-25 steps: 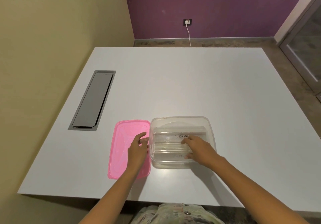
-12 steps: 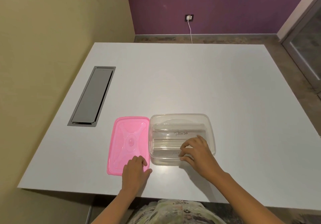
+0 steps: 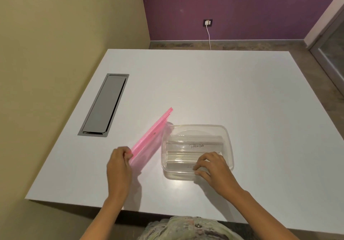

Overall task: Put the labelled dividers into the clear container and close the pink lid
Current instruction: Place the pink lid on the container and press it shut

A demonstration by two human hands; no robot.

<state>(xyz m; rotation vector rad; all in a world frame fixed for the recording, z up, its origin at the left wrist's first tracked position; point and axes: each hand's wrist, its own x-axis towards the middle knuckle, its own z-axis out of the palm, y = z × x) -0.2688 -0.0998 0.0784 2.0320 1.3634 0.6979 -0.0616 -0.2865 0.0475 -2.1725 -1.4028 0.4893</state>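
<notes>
Dividers [image 3: 195,147] (one marked PANDA) sit inside the clear container [image 3: 228,137]. Left hand [image 3: 119,162], fingers clamped on the pink lid [image 3: 151,134], tilts it up. Right hand [image 3: 214,167], fingers spread, steadies the container; closing remains.

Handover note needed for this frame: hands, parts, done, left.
Left hand: pinching the near edge of the flat pink plastic lid, which is tilted up on edge left of the container.
Right hand: fingers on the near rim of the clear rectangular plastic container, steadying it.
Clear labelled dividers: inside the container; one reads PANDA, the nearer label is unreadable.
Done: the dividers in view are loaded; lid lifted off the white table.
Left: swing the lid over the container and press it shut.
</notes>
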